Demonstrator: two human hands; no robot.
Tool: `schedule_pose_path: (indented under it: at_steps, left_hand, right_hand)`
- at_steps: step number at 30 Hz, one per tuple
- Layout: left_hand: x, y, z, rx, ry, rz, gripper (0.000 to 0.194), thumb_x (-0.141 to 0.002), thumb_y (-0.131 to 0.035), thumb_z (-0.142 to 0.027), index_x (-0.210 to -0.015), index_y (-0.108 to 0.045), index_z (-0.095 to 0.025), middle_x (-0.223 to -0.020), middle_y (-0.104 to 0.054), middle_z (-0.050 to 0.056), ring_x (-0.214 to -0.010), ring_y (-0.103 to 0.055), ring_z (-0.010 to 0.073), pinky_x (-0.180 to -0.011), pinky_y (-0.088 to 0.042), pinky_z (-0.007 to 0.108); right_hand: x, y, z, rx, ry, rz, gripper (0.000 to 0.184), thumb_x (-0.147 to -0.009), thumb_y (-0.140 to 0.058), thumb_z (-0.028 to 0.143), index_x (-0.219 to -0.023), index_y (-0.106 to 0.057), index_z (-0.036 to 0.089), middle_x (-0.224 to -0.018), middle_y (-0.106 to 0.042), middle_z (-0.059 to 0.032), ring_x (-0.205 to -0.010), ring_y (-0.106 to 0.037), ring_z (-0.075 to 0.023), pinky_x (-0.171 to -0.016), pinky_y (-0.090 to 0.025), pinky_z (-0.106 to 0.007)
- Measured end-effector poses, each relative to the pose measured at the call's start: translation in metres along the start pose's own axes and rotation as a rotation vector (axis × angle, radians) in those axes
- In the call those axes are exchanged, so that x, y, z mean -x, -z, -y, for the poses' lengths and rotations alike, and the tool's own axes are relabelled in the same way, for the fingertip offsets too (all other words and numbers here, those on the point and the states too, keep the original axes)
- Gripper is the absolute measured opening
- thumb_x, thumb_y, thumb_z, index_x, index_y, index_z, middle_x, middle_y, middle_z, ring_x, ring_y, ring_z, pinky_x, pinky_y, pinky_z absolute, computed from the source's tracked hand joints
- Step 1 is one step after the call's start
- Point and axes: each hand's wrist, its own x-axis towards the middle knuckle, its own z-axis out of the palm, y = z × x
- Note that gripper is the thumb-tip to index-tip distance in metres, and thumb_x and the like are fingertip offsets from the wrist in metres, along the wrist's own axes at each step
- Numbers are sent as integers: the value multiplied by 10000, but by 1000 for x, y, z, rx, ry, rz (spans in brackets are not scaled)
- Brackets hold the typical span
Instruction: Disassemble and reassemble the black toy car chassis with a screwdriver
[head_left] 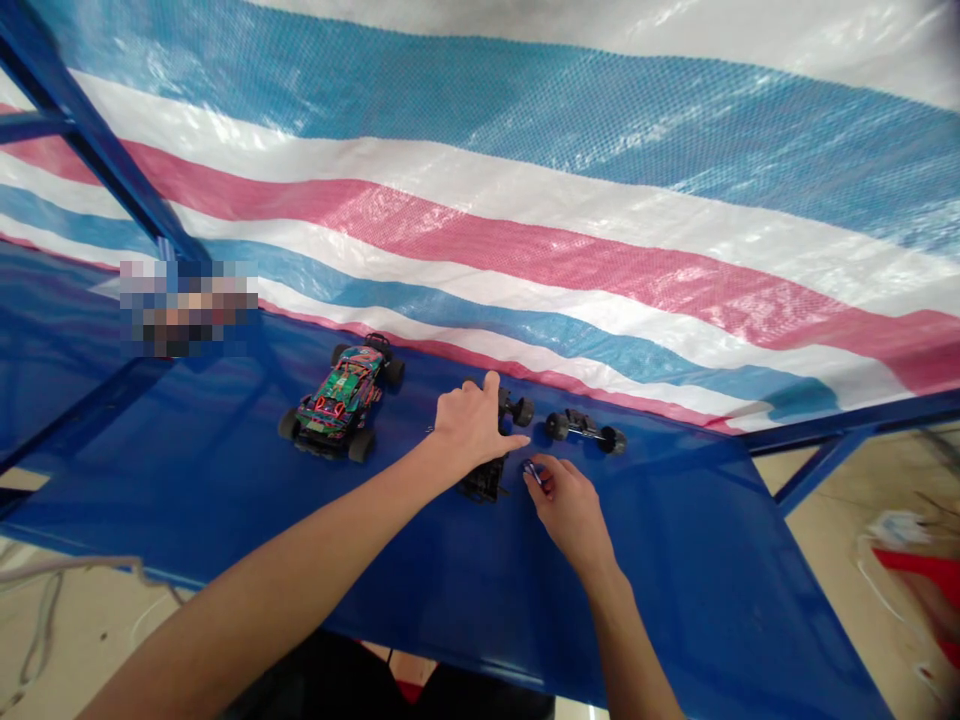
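Observation:
My left hand [472, 425] lies across a black toy car chassis [484, 482] on the blue table, its thumb stretched to the right and some fingers curled over the far side. It holds the chassis down, hiding its middle. A wheel shows beyond the hand. Just right of the chassis, my right hand [566, 500] pinches a small shiny bluish piece [534, 472], too small to name. Behind the right hand lies a black axle assembly with two wheels [585, 428]. To the left stands a toy car with a colourful green and orange body [341, 395].
A blue metal frame [97, 130] rises at the left of the blue table [300, 530]. Striped plastic sheeting [525, 230] hangs along the back. A blurred-out patch [187, 310] sits at the far left. Cables [45, 600] lie below, at lower left.

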Motion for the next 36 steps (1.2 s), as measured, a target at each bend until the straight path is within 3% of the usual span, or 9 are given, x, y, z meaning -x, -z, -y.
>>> schedule_pose_path:
  at_steps: [5,8,18,24,29,31,36]
  left_hand:
    - [-2,-1,-10,-23,4,52,961,-735,-895,-621,-1450,-440,-169,-1218,-770,242,-1119,-771,406,-914,-595,431]
    - [-2,-1,-13,-28,-3,71,888,-757,-891,-521,-1439,-443,-171,-1169,-796,216,-1115,-780,392,-925,-597,431]
    - [-8,1,-18,-47,-6,122,929,-683,-970,-572,-1370,-520,-138,-1240,-769,269,-1184,-761,418,-971,-593,445]
    - [-1,-1,-19,-40,2,139,896,-685,-968,-463,-1382,-505,-143,-1173,-800,242,-1135,-787,404,-947,-609,437]
    - [16,29,-10,-33,-32,40,852,-781,-826,-485,-1451,-438,-128,-1162,-797,229,-1105,-789,434,-903,-624,483]
    - [23,45,-3,-48,-87,11,873,-750,-835,-484,-1448,-445,-134,-1126,-805,215,-1092,-786,460,-880,-627,492]
    - [28,70,12,-137,-245,1,868,-726,-856,-304,-1463,-428,-139,-1198,-781,215,-1078,-783,446,-862,-617,471]
  right_hand:
    - [-4,-7,-1,-57,-9,-45,235,-984,-567,362,-1068,-743,232,-850,-712,-66,-687,-676,-229,-694,-558,-367]
    - [-6,-10,2,-77,-4,-59,239,-993,-563,377,-1069,-734,229,-849,-701,-65,-693,-664,-230,-693,-550,-369]
    - [-6,-18,6,-136,23,-102,251,-1005,-562,393,-1116,-714,226,-852,-652,-54,-710,-623,-228,-706,-547,-356]
    - [-3,-21,3,-178,41,-129,283,-1012,-574,408,-1152,-724,213,-867,-650,-51,-720,-613,-215,-723,-550,-345]
    - [-3,-25,-1,-232,37,-174,402,-1002,-611,571,-1092,-751,204,-851,-653,-46,-697,-598,-201,-721,-541,-347]
    - [-3,-26,-1,-260,26,-196,445,-998,-607,618,-1028,-754,199,-844,-660,-49,-691,-592,-196,-722,-532,-350]
    - [-2,-26,0,-343,-24,-232,485,-1010,-579,648,-975,-750,195,-850,-693,-60,-679,-594,-185,-707,-514,-343]
